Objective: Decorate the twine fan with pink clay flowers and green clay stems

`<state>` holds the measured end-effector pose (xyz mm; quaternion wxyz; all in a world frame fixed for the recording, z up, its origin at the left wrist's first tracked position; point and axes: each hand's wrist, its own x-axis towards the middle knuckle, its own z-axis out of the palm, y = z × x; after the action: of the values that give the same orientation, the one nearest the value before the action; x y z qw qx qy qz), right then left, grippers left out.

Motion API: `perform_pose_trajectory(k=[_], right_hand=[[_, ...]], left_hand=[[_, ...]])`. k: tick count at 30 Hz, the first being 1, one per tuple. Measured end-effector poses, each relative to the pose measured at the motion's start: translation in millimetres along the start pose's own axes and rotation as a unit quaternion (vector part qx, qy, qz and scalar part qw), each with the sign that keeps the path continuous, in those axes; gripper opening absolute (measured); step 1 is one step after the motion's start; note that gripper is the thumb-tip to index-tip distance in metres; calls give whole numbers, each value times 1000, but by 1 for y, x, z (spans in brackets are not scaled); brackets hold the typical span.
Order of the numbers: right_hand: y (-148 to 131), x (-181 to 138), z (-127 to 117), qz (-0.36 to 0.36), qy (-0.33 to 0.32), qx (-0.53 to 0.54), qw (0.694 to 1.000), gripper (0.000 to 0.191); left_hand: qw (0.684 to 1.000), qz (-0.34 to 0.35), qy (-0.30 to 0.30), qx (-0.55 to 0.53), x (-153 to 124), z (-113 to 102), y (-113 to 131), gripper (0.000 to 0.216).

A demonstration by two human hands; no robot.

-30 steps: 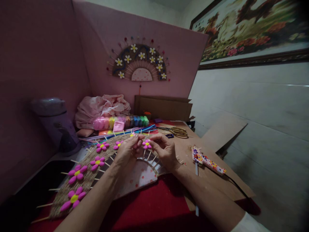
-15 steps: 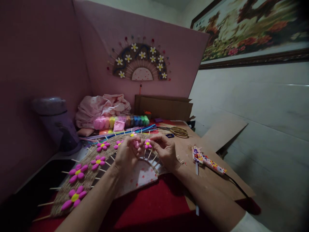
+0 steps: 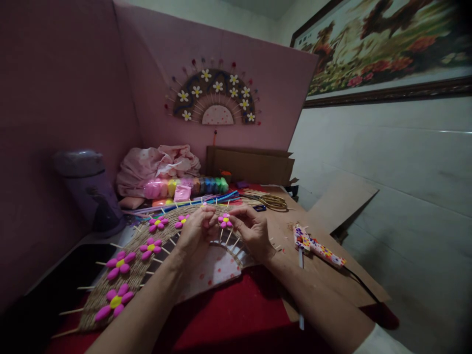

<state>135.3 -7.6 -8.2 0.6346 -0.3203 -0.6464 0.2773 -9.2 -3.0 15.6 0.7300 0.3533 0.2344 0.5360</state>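
Pink panels [image 3: 273, 88] rise behind red cloth [image 3: 221, 314] and twine arch [image 3: 134, 275]

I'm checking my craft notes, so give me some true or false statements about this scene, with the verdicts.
1. A pink-petalled flower is next to the right hand. True.
2. A clock hangs on the pink wall. False: a decorated fan is there.
3. Gold-handled scissors lie beyond the right hand. True.
4. A wooden bucket stands at far left. False: a purple container stands there.
5. A floral-patterned tool lies to the right of the right hand. True.
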Motion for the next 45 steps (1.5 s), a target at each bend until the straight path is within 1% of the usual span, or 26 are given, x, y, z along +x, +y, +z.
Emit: perform_pose_trajectory(k=[4,8,10,13,16,19,21,25,27,32,35,38,41,45], right_hand=[[0,0,0,-9,3,-4,1000,7],[1,0,-1,-7,2,-10,1000,7],[1,0,-1,-10,4,-8,1000,7],[1,0,-1,-16,8,-11,1000,7],[1,0,0,-5,9,-10,1000,8],[1,1,1,5,15,6,1000,9],[2,0,0,-4,20,7,1000,8],[2,0,-1,-53,20,-25,998,4],[1,0,-1,-66,16,-32,997,6],[2,0,0,-63,6,-23,998,8],[3,0,0,-54,9,-18,998,9],[3,-1,-1,-48,-10,-20,999,12],[2,0,-1,-55,-9,-33,998,8],[1,0,1,-65,7,-44,997,4]], left_hand=[[999,-20,1,-32,0,-1,0,10],[998,-31,0,-45,0,0,-1,11],[999,-23,2,-33,0,1,-1,12],[1000,-12,1,-6,0,3,0,22],[1000,-11,-9,5,-1,4,0,28],[1000,0,-3,20,-1,2,-2,24],[999,14,-2,42,1,-1,-5,20],[994,14,-56,94,7,-8,-13,31],[992,6,-65,107,8,-10,-15,35],[994,-19,-54,96,5,-8,-15,31],[994,-19,-51,92,3,-5,-16,34],[995,-17,-54,88,5,-5,-16,37],[993,-11,-60,102,7,-6,-17,39],[995,-9,-53,89,7,-6,-18,43]])
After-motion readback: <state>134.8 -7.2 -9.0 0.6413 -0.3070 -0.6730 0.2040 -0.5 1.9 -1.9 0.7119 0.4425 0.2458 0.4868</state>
